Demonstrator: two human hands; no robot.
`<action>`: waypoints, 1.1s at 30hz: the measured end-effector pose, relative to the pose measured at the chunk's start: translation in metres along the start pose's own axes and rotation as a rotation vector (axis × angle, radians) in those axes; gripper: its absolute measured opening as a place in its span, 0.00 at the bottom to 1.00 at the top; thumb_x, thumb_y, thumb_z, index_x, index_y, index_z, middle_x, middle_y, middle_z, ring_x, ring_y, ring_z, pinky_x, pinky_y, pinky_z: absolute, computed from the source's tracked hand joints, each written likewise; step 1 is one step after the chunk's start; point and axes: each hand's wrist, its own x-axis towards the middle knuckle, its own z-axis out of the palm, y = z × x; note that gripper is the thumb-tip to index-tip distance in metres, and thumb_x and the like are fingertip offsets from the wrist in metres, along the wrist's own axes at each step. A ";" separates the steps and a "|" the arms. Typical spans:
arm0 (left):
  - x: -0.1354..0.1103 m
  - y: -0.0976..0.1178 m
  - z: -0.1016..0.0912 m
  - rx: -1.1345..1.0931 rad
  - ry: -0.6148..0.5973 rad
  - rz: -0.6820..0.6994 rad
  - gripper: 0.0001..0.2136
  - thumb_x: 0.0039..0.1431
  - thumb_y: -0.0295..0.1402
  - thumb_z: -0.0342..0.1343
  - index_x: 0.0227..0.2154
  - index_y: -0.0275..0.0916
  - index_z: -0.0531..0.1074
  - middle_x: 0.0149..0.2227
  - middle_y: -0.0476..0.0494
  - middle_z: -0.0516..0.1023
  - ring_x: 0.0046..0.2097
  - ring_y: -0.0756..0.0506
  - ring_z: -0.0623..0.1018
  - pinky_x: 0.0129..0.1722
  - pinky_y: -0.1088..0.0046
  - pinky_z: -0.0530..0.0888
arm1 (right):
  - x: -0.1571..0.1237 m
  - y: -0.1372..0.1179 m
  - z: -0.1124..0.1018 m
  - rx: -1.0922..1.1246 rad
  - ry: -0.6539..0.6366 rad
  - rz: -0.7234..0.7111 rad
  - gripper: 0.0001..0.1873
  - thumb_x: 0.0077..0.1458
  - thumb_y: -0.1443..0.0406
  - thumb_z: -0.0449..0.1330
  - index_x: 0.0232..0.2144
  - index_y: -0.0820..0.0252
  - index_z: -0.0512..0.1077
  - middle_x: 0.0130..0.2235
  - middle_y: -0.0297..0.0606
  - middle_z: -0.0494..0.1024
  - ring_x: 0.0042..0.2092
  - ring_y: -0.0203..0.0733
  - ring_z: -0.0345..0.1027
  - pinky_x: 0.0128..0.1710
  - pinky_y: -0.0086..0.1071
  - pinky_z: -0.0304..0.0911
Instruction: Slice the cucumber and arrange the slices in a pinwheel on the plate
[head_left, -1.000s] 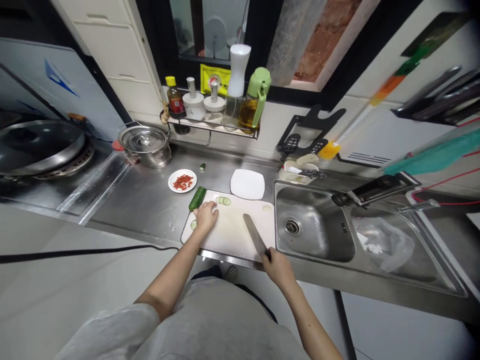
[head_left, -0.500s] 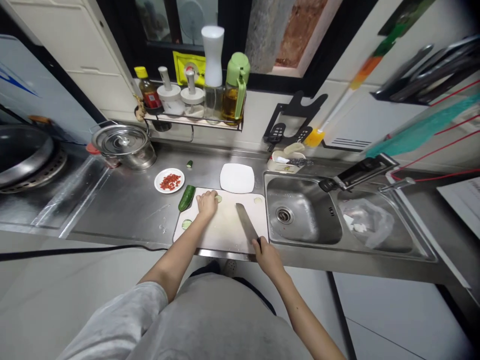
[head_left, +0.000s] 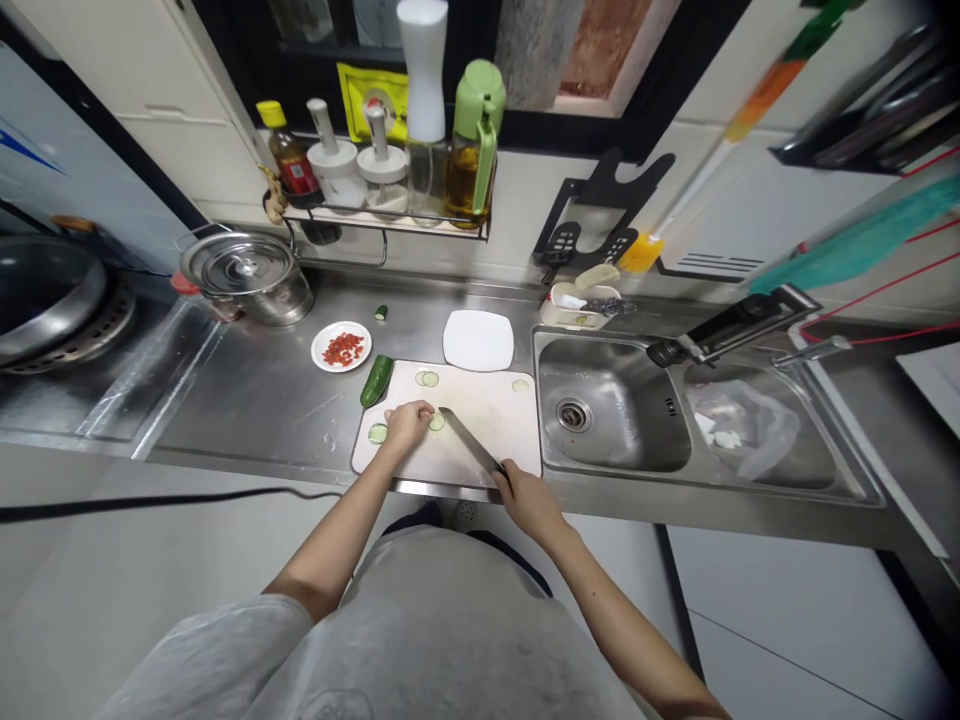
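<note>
On the chopping board (head_left: 487,400) lies a cucumber slice (head_left: 437,423) that the left hand (head_left: 409,425) touches or pinches, I cannot tell which, just beside the tip of the knife (head_left: 471,437) gripped in the right hand (head_left: 531,500), so a sideways slip could nick fingertips.

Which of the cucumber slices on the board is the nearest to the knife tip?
The slice at the thumb side of the left hand, by the tip of the knife; the others lie farther away, nearer the edges of the board.
</note>
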 end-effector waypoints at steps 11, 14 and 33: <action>0.003 -0.004 -0.003 0.036 -0.007 0.018 0.12 0.56 0.31 0.52 0.40 0.48 0.77 0.43 0.46 0.78 0.47 0.42 0.74 0.49 0.62 0.62 | 0.005 -0.008 -0.001 -0.096 0.025 -0.007 0.22 0.67 0.54 0.40 0.43 0.62 0.67 0.37 0.47 0.78 0.41 0.47 0.73 0.35 0.32 0.55; 0.004 -0.004 -0.001 0.030 -0.007 0.015 0.12 0.56 0.31 0.52 0.40 0.48 0.77 0.43 0.46 0.77 0.47 0.42 0.74 0.49 0.61 0.62 | 0.004 -0.010 -0.004 -0.122 0.016 -0.008 0.21 0.67 0.54 0.40 0.43 0.61 0.67 0.37 0.47 0.78 0.40 0.47 0.73 0.35 0.32 0.56; 0.005 -0.004 -0.002 0.030 -0.014 0.011 0.12 0.56 0.32 0.52 0.39 0.52 0.78 0.44 0.47 0.77 0.47 0.42 0.74 0.49 0.60 0.62 | 0.006 -0.014 -0.005 -0.172 0.003 -0.025 0.21 0.67 0.55 0.41 0.43 0.61 0.67 0.37 0.46 0.78 0.41 0.46 0.73 0.36 0.32 0.57</action>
